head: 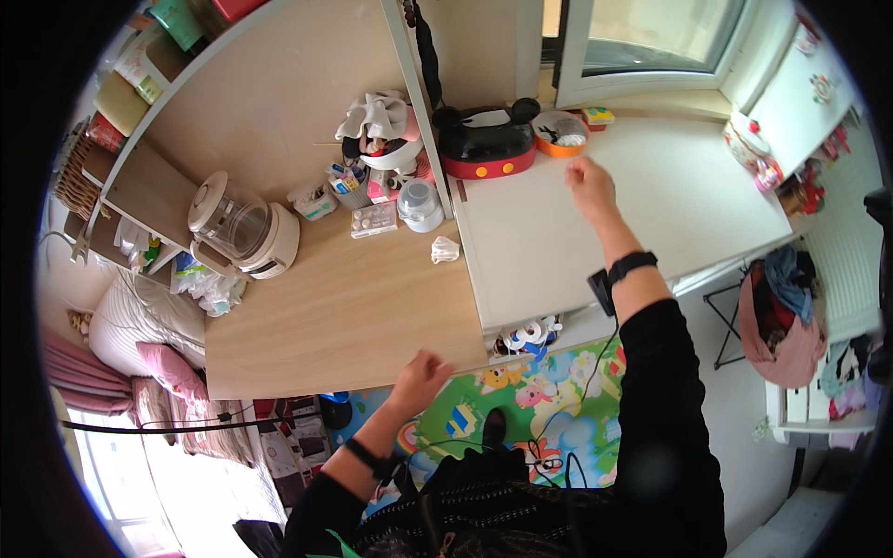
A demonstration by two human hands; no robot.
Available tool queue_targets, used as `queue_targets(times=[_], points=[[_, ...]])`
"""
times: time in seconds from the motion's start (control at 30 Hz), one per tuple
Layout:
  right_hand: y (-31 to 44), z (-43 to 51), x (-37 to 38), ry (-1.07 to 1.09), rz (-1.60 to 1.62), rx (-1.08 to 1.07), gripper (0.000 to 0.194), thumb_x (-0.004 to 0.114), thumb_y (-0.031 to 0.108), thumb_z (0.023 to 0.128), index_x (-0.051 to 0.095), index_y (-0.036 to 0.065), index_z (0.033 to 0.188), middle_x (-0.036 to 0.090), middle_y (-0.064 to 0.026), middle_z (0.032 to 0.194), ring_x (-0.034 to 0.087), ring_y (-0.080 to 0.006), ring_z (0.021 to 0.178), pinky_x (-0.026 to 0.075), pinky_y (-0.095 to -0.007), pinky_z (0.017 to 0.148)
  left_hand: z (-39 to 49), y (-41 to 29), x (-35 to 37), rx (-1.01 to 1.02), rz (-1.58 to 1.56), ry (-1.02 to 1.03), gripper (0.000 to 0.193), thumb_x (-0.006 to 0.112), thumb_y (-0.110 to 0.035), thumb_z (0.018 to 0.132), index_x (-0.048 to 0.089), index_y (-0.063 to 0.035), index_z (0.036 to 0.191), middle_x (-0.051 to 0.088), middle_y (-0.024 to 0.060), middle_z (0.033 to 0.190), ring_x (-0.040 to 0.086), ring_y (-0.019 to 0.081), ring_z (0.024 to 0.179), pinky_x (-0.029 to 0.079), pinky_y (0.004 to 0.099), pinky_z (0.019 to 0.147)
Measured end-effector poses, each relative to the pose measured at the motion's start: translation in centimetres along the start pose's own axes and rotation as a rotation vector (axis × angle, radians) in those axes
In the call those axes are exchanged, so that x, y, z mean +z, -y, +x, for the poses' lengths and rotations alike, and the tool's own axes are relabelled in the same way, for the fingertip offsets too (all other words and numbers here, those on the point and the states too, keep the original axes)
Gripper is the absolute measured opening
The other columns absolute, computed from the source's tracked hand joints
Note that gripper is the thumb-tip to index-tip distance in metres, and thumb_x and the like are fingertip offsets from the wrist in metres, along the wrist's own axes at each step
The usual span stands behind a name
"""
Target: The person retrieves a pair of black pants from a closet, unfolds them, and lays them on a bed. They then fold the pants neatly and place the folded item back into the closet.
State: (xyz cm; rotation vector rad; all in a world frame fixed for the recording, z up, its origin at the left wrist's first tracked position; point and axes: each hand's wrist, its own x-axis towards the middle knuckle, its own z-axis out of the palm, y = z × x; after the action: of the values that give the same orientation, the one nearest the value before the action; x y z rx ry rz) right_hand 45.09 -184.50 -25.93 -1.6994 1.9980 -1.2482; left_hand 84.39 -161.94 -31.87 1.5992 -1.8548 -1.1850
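Note:
My right hand (591,183) reaches over the white cabinet top (649,188), just below an orange round container (560,134) with small things in it. Its fingers are curled; whether they hold something small cannot be told. Left of that container sits a black and red mouse-eared box (486,143) with yellow buttons. My left hand (421,380) is loosely curled near the front edge of the wooden desk (349,314), and nothing shows in it. A crumpled white tissue or cloth (444,250) lies on the desk near its border with the white top.
A glass electric kettle (241,227) stands at the desk's left. Along the back are a lidded white appliance (420,204), a pen holder (347,183) and a small box (374,220). An open drawer (534,336) holds small things. A cable hangs from my right wrist.

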Motion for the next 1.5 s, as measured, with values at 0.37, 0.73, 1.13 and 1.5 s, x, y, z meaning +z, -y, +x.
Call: queue_targets(times=[0.37,0.73,1.13,1.5], points=[[-3.0,14.0,4.8,0.219,-0.817,-0.368,0.017,0.059,0.013,0.082,0.069,0.013,0.096,0.069,-0.0108,0.099,0.056,-0.0305,0.111,0.043,-0.0425,0.091,10.6,-7.7,4.9,-0.289,0.123,0.152,0.079,0.063,-0.061,0.083,0.047,0.0090,0.115,0.062,0.0287,0.106,0.061,0.0416,0.104,0.047,0.0450,0.091],[-2.1,17.2,6.9,0.350,-0.781,-0.019,0.034,0.065,0.017,0.080,0.063,0.007,0.113,0.064,-0.0185,0.117,0.054,-0.0355,0.120,0.042,-0.0433,0.100,11.6,-8.3,4.2,-0.349,0.126,0.216,0.081,0.064,-0.059,0.083,0.045,0.0070,0.126,0.063,0.0267,0.107,0.062,0.0391,0.102,0.048,0.0433,0.090],[-3.3,16.4,6.5,-0.073,-0.433,0.109,0.030,0.060,0.014,0.085,0.063,0.003,0.112,0.069,-0.0159,0.106,0.065,-0.0322,0.102,0.050,-0.0431,0.086,11.4,-8.4,4.0,-0.337,0.170,0.223,0.084,0.058,-0.067,0.082,0.048,0.0071,0.120,0.063,0.0257,0.108,0.062,0.0382,0.104,0.048,0.0452,0.091],[-5.7,6.1,-0.8,0.135,0.712,0.374,0.015,0.063,0.022,0.089,0.058,0.014,0.078,0.043,0.0090,0.057,0.038,-0.0013,0.044,0.027,-0.0183,0.038,8.7,-7.7,4.5,-0.207,0.070,0.172,0.063,0.062,-0.055,0.084,0.052,0.0029,0.108,0.066,0.0197,0.100,0.066,0.0370,0.092,0.053,0.0436,0.080]])
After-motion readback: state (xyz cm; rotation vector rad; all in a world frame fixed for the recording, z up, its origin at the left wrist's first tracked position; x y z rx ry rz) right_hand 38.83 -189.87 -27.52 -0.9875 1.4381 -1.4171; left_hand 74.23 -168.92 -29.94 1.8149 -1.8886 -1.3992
